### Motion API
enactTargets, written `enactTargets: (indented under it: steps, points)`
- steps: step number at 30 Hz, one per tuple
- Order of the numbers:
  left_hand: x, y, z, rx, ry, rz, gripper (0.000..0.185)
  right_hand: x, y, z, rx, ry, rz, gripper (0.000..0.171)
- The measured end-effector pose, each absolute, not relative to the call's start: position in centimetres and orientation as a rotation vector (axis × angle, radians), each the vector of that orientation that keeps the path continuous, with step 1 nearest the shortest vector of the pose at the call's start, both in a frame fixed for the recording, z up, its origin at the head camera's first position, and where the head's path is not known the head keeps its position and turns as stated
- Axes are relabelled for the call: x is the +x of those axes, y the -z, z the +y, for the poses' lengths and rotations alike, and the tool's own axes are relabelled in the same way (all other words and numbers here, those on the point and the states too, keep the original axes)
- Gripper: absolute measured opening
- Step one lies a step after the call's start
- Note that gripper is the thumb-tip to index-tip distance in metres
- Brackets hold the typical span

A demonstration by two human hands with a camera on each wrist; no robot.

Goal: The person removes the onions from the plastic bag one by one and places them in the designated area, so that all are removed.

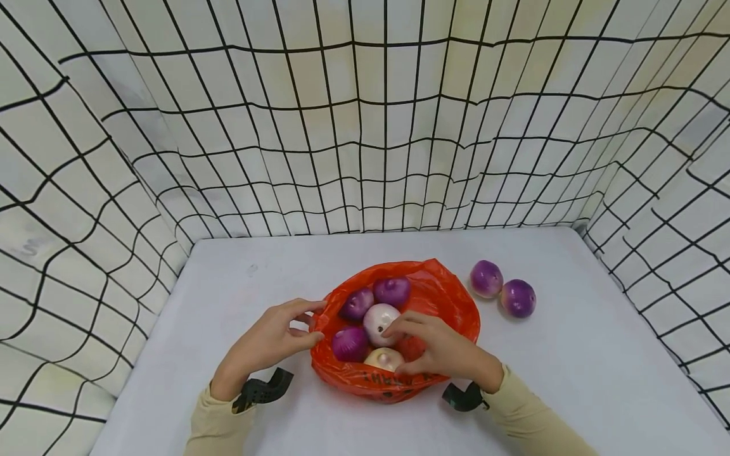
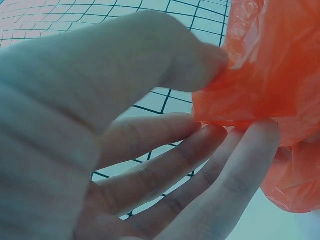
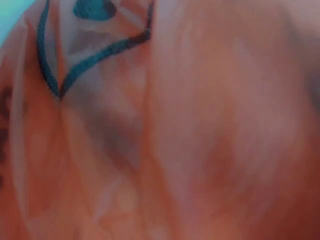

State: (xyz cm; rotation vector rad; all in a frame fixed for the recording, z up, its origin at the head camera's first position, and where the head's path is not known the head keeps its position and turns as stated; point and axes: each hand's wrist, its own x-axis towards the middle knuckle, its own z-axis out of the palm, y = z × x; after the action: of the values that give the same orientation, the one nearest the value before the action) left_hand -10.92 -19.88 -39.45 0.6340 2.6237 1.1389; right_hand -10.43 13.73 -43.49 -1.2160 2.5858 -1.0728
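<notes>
Red plastic bag [image 1: 453, 310], one, mouth open, lying at the centre of a white tabletop [image 1: 251, 272], dark lettering [image 1: 388, 379] on its wall at six o'clock. Contents, visible: five onions. Whitish onion [image 1: 377, 318], in the midst of the group; round it, by its own clock, elongated purple onion [image 1: 358, 304] at ten, second purple onion [image 1: 392, 291] at one, ribbed magenta onion [image 1: 349, 344] at eight, cream onion [image 1: 383, 358] at six, partly behind the near rim. Outside the bag, off its two o'clock: two purple-and-white onions [image 1: 486, 278] [image 1: 518, 298], side by side, the farther one slightly to the left. Left hand [image 1: 279, 329], at the bag's nine o'clock: thumb and fingertips pinch a fold of its rim, as the left wrist view shows. Right hand [image 1: 436, 345], entering the mouth from four o'clock: fingertips at the whitish onion, thumb apart at the near rim beside the cream onion; whether they grasp anything cannot be told, the right wrist view being filled with blurred red film. Beige sleeves [image 1: 219, 427], two; black wrist fittings [image 1: 268, 387], two. Surround: pale walls with black grid lines [image 1: 385, 101], at nine, twelve and three o'clock.
</notes>
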Motion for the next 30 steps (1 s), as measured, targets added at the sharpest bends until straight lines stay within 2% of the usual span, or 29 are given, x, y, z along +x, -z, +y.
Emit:
enactTargets:
  steps: [30]
  points:
    - [-11.2, 39.7, -19.7, 0.589, -1.151, 2.585, 0.055, -10.3, 45.3, 13.6, -1.109, 1.086, 2.477, 0.056]
